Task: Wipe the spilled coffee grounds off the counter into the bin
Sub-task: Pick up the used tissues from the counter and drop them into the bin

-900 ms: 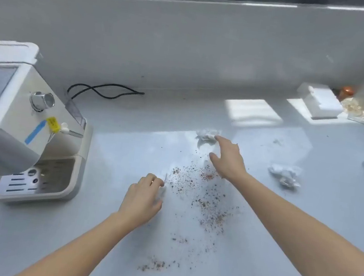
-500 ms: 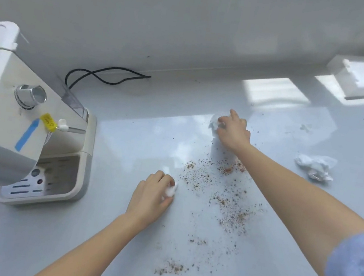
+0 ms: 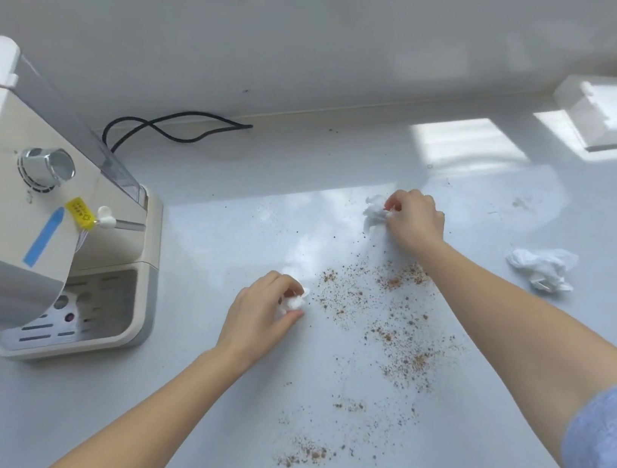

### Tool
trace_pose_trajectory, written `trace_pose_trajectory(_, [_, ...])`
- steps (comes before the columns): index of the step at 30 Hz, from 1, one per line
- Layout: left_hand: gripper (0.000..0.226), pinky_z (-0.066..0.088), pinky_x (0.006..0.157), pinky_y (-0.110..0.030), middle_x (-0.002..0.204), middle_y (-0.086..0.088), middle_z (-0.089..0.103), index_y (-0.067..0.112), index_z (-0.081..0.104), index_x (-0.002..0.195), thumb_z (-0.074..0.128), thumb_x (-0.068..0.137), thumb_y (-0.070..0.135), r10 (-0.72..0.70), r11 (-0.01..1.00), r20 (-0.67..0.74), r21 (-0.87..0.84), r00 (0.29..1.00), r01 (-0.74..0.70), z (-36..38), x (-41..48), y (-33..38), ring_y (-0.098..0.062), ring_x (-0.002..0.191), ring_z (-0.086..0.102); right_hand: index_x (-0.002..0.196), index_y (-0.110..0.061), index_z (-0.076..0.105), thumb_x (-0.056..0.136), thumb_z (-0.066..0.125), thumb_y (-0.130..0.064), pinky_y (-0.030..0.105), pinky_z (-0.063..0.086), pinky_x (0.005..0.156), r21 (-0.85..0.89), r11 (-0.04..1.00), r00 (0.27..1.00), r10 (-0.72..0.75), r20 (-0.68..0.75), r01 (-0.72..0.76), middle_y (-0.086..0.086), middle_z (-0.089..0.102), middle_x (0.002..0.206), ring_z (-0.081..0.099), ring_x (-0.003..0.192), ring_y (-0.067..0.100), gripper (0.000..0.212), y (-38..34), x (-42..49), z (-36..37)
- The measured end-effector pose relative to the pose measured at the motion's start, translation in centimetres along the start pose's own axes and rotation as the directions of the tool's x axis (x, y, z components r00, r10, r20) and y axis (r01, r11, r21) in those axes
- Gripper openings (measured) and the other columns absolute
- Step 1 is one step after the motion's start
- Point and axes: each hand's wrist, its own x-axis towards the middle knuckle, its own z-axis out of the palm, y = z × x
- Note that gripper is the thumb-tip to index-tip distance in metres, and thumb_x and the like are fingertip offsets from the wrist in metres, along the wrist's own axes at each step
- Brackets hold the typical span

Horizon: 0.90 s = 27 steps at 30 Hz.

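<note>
Three tissue wads showed: left hand (image 3: 262, 312) pinched one (image 3: 294, 303), right hand (image 3: 413, 221) gripped another (image 3: 375, 213), third (image 3: 542, 266) lay loose. Coffee grounds (image 3: 377, 323) trailed seemingly diagonally toward the counter (image 3: 197, 396) edge.

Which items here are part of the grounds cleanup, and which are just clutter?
In play:
- coffee grounds scattered on the counter
- left hand gripping a small tissue wad
- right hand gripping a crumpled tissue

Lying about:
- coffee machine and black cord
- loose tissue
- white foam block

No bin in view.
</note>
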Motion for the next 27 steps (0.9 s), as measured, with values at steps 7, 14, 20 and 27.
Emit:
trace_pose_trajectory(7, [0.017,0.045,0.074,-0.028,0.094,0.007,0.062,0.016,0.066,0.099,0.070,0.082,0.017,0.026,0.996,-0.085,-0.080,0.996,-0.032,-0.9,0.1,1.9,-0.011,0.080,0.056,0.089,-0.025,0.064,0.088,0.060,-0.023,0.040,0.036,0.093,0.288,0.957,0.994,0.053,-0.092,-0.024,-0.006,0.068,0.097,0.060,0.090,0.018,0.004,-0.2,-2.9,-1.9])
trace_pose_trajectory(14, [0.013,0.046,0.073,-0.030,0.091,0.003,0.063,0.019,0.069,0.095,0.070,0.082,0.017,0.031,0.991,-0.152,-0.122,0.988,-0.050,-0.9,-1.5,5.9,-0.013,0.079,0.058,0.077,-0.032,0.060,0.084,0.066,-0.026,0.039,0.038,0.092,0.384,0.919,0.994,-0.048,-0.102,0.084,-0.018,0.061,0.076,0.058,0.077,0.009,0.011,-0.5,-9.8,-4.8])
trace_pose_trajectory(20, [0.008,0.049,0.072,-0.034,0.086,0.004,0.062,0.019,0.071,0.090,0.071,0.083,0.021,0.096,0.984,-0.176,-0.131,0.980,-0.120,0.8,-4.8,10.6,-0.015,0.077,0.059,0.068,-0.033,0.059,0.079,0.071,-0.025,0.046,0.043,0.096,0.432,0.898,0.996,-0.076,-0.041,0.086,-0.018,0.061,0.068,0.060,0.074,0.009,0.019,2.2,-17.8,-7.4])
trace_pose_trajectory(27, [0.007,0.049,0.073,-0.034,0.086,0.002,0.065,0.018,0.071,0.089,0.071,0.082,0.020,0.116,0.972,-0.138,-0.187,0.984,-0.141,5.0,-9.7,15.3,-0.014,0.077,0.059,0.068,-0.027,0.063,0.073,0.073,-0.021,0.046,0.051,0.088,0.594,0.804,0.999,-0.046,0.026,0.022,-0.009,0.065,0.069,0.061,0.073,0.014,0.012,6.7,-25.8,-9.0])
